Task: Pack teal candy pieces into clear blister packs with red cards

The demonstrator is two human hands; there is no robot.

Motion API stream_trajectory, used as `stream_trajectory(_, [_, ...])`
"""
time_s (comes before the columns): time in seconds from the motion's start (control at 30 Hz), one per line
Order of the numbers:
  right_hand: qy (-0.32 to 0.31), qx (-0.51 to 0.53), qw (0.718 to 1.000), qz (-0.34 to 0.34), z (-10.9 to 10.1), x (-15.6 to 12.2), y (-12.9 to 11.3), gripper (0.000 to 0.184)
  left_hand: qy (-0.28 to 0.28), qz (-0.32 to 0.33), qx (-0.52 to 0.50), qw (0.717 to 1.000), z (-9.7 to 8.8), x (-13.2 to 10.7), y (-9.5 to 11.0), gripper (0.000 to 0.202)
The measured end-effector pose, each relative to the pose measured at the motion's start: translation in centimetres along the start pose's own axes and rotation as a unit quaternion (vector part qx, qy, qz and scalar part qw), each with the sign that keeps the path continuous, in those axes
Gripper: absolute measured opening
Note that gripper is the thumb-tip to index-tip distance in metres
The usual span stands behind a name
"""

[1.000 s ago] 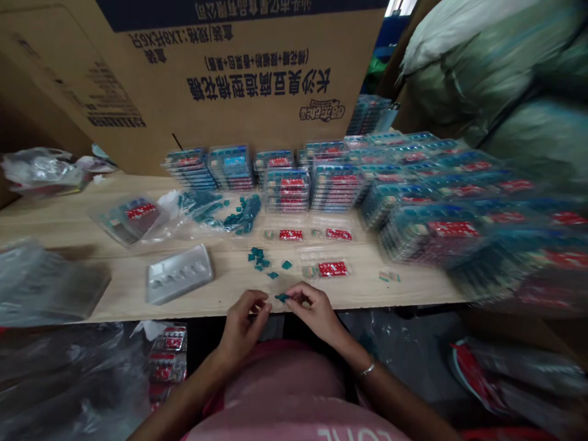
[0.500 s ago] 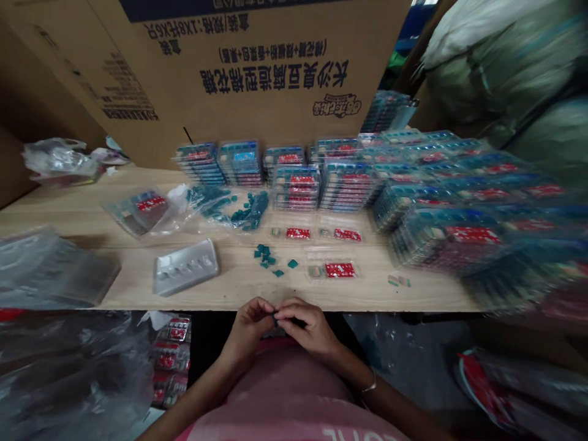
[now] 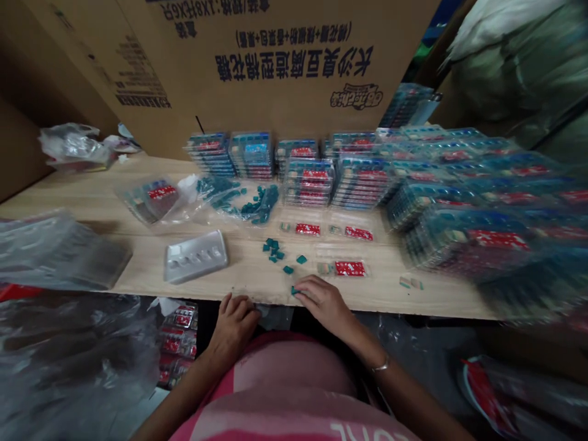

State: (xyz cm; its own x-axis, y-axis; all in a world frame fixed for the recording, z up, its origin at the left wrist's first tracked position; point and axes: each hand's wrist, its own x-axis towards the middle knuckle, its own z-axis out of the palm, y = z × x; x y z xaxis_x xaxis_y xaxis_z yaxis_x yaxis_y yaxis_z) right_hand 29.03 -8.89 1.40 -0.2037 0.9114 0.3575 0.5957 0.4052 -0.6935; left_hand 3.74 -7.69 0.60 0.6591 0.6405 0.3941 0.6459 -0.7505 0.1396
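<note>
Teal little piece [image 3: 294, 291] is sitting right at the front edge of the desk [image 3: 243, 275], touching the fingertips of the right hand [image 3: 324, 301], but I can't tell if that grip is actually closed on it. Left hand [image 3: 232, 327] is empty, fingers spread, resting at the edge. More teal pieces [image 3: 272, 248] lie scattered just ahead, well right of a silver plastic tray [image 3: 196, 256].

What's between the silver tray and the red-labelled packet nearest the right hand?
In the head view, small teal pieces lie on the wooden table between the silver tray and the red-labelled packet.
</note>
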Motion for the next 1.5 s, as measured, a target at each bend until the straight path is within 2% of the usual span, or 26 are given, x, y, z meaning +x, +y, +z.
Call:
stream_trajectory(0.07, [-0.047,-0.012,0.998,-0.044,0.7,0.8,-0.7,0.01,-0.002,-0.006,-0.013,1.0,-0.2,0.6,0.0,0.009])
stream_trajectory(0.13, [-0.074,-0.022,0.995,-0.06,1.2,1.5,-1.0,0.011,-0.004,-0.014,-0.03,0.999,-0.2,1.1,0.0,0.008])
stream_trajectory(0.3, [-0.039,-0.019,0.996,-0.075,2.4,2.1,-0.2,0.009,-0.011,-0.003,-0.068,0.998,0.4,1.9,-0.2,0.009])
stream_trajectory(0.5, [-0.008,-0.084,0.989,-0.124,3.0,0.5,0.2,0.018,-0.018,-0.027,-0.078,0.996,1.2,2.0,-0.2,0.011])
stream_trajectory(0.57, [-0.003,-0.071,0.99,-0.124,2.3,0.4,0.4,0.019,-0.032,-0.04,-0.083,0.995,1.3,2.1,-0.2,0.012])
stream_trajectory(0.67, [0.004,-0.082,0.993,-0.081,0.4,1.9,1.3,0.02,-0.044,-0.043,-0.088,0.994,1.1,2.5,-0.3,0.011])
stream_trajectory(0.73, [-0.027,-0.152,0.987,-0.052,-1.1,3.7,2.3,0.022,-0.046,-0.038,-0.089,0.994,1.0,2.7,-0.4,0.011])
stream_trajectory(0.8, [-0.094,-0.223,0.97,-0.035,-2.5,5.4,2.9,0.02,-0.042,-0.031,-0.093,0.994,0.8,2.8,-0.4,0.01])
stream_trajectory(0.83, [-0.121,-0.242,0.962,-0.027,-2.9,6.0,3.0,0.017,-0.037,-0.028,-0.096,0.994,0.7,2.8,-0.5,0.009])
stream_trajectory(0.9, [-0.128,-0.233,0.964,-0.009,-3.2,6.5,2.4,0.013,-0.02,-0.027,-0.1,0.994,0.6,2.6,-0.6,0.008])
stream_trajectory(1.0, [-0.109,-0.137,0.985,0.004,-2.0,5.8,0.5,0.014,-0.002,-0.036,-0.103,0.994,0.7,2.3,-0.8,0.009])
stream_trajectory(1.07, [-0.13,-0.094,0.987,-0.018,-0.4,4.9,-0.7,0.013,-0.005,-0.046,-0.108,0.993,0.9,2.2,-0.9,0.009])
stream_trajectory(1.13, [-0.14,-0.098,0.984,-0.051,1.0,4.2,-1.5,0.005,-0.01,-0.051,-0.112,0.992,1.1,2.2,-1.1,0.01])
stream_trajectory(1.17, [-0.133,-0.108,0.983,-0.065,1.6,3.9,-1.6,0.001,-0.01,-0.051,-0.113,0.992,1.2,2.1,-1.2,0.01])
stream_trajectory(1.3, [-0.086,-0.112,0.984,-0.109,2.3,2.8,-1.3,0.013,-0.002,-0.048,-0.114,0.992,1.4,2.0,-1.4,0.011])
stream_trajectory(1.5, [-0.036,-0.071,0.995,-0.059,3.0,2.3,-0.4,0.013,0.004,-0.053,-0.113,0.992,1.6,1.9,-1.4,0.013])
